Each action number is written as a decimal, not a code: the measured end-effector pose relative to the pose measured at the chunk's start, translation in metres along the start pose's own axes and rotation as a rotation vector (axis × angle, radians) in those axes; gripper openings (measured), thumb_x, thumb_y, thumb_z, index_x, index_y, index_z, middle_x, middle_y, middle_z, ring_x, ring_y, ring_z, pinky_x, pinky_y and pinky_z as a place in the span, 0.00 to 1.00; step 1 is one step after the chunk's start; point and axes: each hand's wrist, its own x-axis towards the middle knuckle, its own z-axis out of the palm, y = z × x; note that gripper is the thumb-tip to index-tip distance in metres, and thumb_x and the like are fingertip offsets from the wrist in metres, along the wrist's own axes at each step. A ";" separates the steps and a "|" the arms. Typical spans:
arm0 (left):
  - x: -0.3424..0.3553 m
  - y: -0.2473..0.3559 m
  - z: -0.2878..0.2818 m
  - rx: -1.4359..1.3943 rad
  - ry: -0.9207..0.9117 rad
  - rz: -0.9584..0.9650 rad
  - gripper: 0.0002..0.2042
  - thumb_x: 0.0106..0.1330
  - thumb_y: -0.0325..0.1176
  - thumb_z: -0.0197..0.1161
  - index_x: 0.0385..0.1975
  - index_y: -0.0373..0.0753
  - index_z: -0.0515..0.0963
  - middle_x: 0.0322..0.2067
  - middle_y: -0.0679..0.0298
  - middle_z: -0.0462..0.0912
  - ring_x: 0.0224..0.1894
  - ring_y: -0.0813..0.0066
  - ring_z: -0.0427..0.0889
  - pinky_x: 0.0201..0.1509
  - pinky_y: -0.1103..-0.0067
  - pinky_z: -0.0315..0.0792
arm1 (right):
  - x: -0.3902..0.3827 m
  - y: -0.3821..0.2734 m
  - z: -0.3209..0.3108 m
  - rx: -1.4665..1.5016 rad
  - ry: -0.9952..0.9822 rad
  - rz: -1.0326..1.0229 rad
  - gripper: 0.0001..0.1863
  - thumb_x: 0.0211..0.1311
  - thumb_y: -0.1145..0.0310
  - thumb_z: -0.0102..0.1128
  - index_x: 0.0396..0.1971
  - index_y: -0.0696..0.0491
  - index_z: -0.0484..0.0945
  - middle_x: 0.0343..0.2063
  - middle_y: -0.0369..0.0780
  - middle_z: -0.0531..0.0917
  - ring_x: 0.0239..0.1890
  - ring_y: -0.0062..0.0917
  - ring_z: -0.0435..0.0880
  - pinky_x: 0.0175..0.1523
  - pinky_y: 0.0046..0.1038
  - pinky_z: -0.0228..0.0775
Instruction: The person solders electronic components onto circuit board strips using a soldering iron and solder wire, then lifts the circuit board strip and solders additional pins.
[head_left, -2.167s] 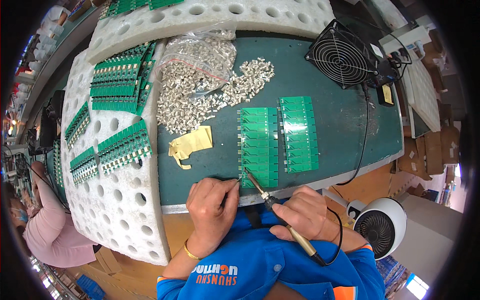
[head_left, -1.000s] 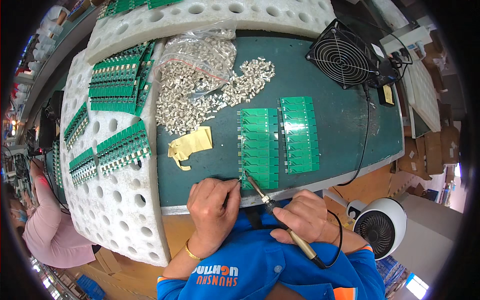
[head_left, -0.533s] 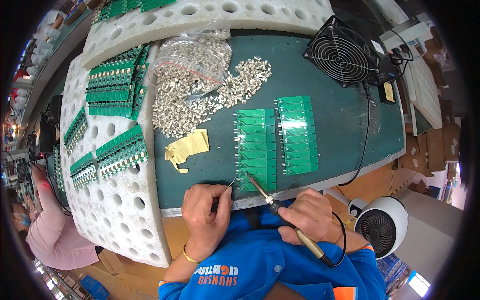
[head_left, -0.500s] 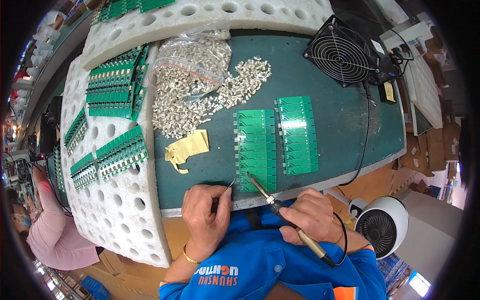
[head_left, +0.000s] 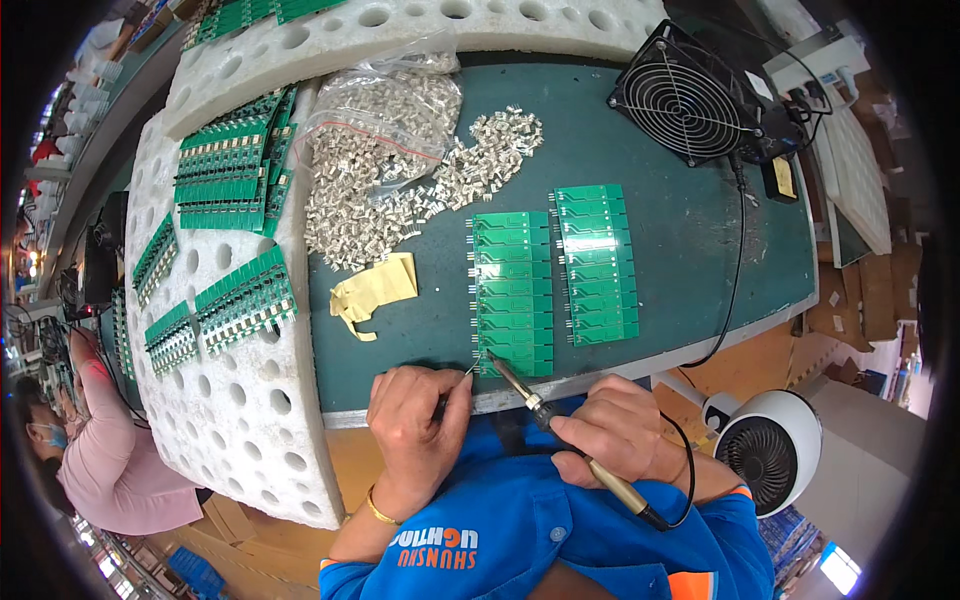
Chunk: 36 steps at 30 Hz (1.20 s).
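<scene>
In my right hand (head_left: 612,430) is a soldering iron (head_left: 527,398), its tip down on the lower left part of a green circuit board panel (head_left: 510,290). My left hand (head_left: 418,412) is closed at the table's near edge, pinching a thin strand of solder wire (head_left: 471,369) whose end reaches the panel's left side by the iron tip. Small pale connectors line that left side. A second green panel (head_left: 598,262) lies just to the right, touched by neither hand.
Loose white connectors (head_left: 370,215) spill from a clear plastic bag (head_left: 400,110). Yellow tape (head_left: 377,292) lies nearby. White foam (head_left: 235,420) holds several boards (head_left: 222,165). A black fan (head_left: 685,95) stands far right, a white fan (head_left: 768,450) near right. A person in pink (head_left: 125,450) sits at left.
The iron tip has shifted slightly down and left along the panel's edge. My left hand has moved slightly right, bringing the solder wire to the tip.
</scene>
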 end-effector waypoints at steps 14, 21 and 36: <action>-0.001 0.000 0.006 0.001 0.014 0.013 0.07 0.49 0.22 0.73 0.23 0.40 0.80 0.20 0.64 0.76 0.25 0.64 0.76 0.32 0.71 0.66 | -0.001 -0.007 0.001 -0.073 -0.068 -0.027 0.18 0.64 0.59 0.68 0.45 0.57 0.78 0.21 0.36 0.78 0.21 0.28 0.78 0.30 0.30 0.72; 0.001 0.000 0.007 -0.014 0.006 0.015 0.07 0.50 0.22 0.72 0.22 0.40 0.80 0.19 0.64 0.74 0.24 0.64 0.75 0.31 0.70 0.65 | 0.003 -0.007 0.003 -0.079 -0.033 -0.061 0.19 0.52 0.63 0.75 0.39 0.59 0.80 0.19 0.35 0.75 0.17 0.25 0.75 0.25 0.26 0.66; 0.003 0.002 0.004 -0.012 -0.018 -0.002 0.06 0.51 0.20 0.71 0.21 0.37 0.79 0.17 0.63 0.75 0.22 0.66 0.75 0.31 0.72 0.67 | 0.003 -0.004 0.004 -0.041 0.005 -0.030 0.16 0.49 0.69 0.73 0.38 0.59 0.81 0.19 0.36 0.77 0.18 0.25 0.76 0.24 0.27 0.65</action>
